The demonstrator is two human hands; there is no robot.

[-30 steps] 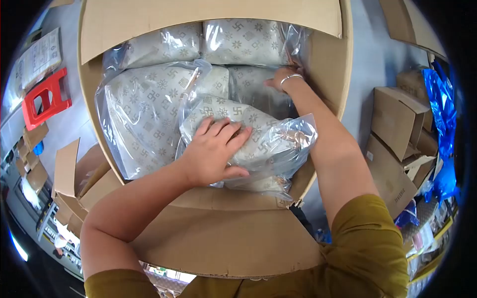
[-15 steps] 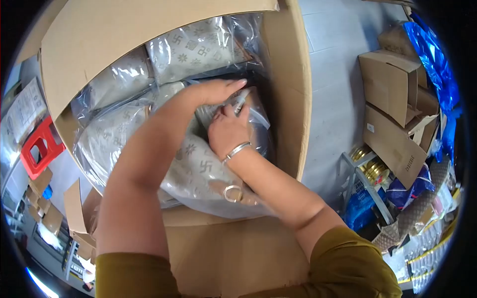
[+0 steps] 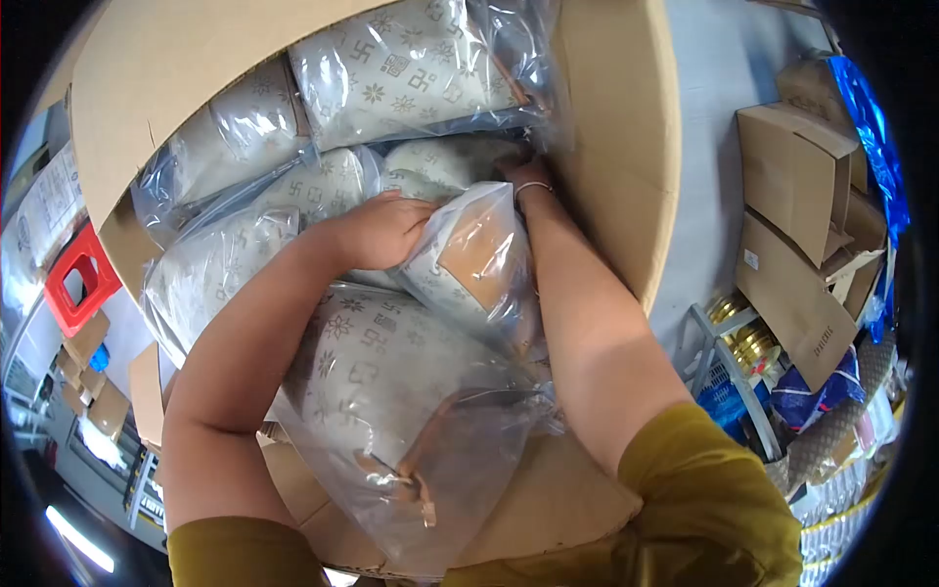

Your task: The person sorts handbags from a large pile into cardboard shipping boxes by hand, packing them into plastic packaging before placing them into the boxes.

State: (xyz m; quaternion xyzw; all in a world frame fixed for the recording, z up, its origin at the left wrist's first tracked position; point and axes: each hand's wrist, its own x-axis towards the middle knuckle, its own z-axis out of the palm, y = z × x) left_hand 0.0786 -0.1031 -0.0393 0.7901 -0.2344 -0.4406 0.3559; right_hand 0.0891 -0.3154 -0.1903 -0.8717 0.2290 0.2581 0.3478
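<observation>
Several pale, patterned bags with brown trim, each in clear plastic, fill a large cardboard box point(image 3: 621, 147). My left hand point(image 3: 381, 232) is closed on the left edge of a small plastic-wrapped bag point(image 3: 476, 259) with a tan patch. My right hand point(image 3: 528, 174) reaches down past that bag along the box's right side; its fingers are in shadow and mostly hidden. Nearer to me, a larger plastic-wrapped bag point(image 3: 381, 362) with a brown strap lies over the front of the box. Behind my hands rests another wrapped bag point(image 3: 406, 73).
Flattened and open cartons point(image 3: 797, 284) stand on the right by blue foil point(image 3: 871, 166). A metal frame point(image 3: 734, 377) and gold-coloured rolls point(image 3: 748, 342) are below them. On the left is a red plastic stool point(image 3: 83, 279).
The small wrapped bag now stands tilted up between my arms. My right hand has moved deeper toward the box's right side, my left hand back toward me. The larger front bag sits nearer me.
</observation>
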